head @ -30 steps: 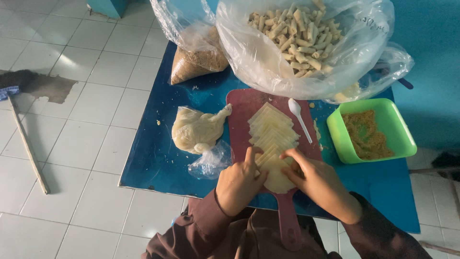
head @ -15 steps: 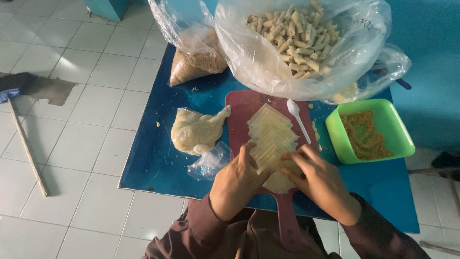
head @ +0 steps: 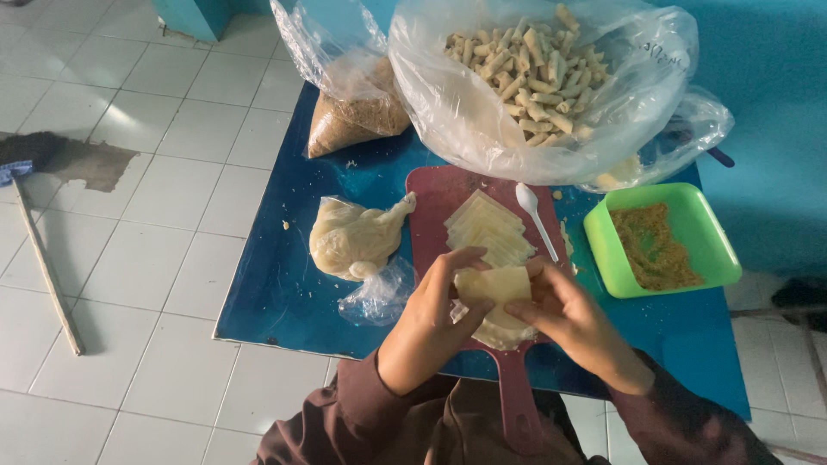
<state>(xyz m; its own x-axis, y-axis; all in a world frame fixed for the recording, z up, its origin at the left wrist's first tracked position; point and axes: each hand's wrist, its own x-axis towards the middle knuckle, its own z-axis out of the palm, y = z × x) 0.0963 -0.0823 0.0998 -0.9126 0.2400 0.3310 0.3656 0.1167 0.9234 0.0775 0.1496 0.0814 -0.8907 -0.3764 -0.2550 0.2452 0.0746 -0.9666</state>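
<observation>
**Lifting one wrapper off the pile**

Your left hand (head: 426,331) and right hand (head: 575,325) meet over the near end of the red cutting board (head: 435,194). Between them is a single pale square wrapper (head: 493,284), held just above the loose sheets below it. The fingers of both hands pinch its edges: left thumb and fingertips on the left side, right fingertips on the right.

At 12 o'clock from your hands, the fanned stack of wrappers (head: 487,228) lies on the board with a white plastic spoon (head: 534,215) beside it. The green tub of filling (head: 659,245) sits at 2 o'clock, a bagged lump of dough (head: 353,237) at 10 o'clock, and a big clear bag of finished rolls (head: 534,69) beyond, all on the blue counter (head: 276,284).

This looks like the separating step. The next move likely calls for laying the sheet flat, then reaching for the spoon.
</observation>
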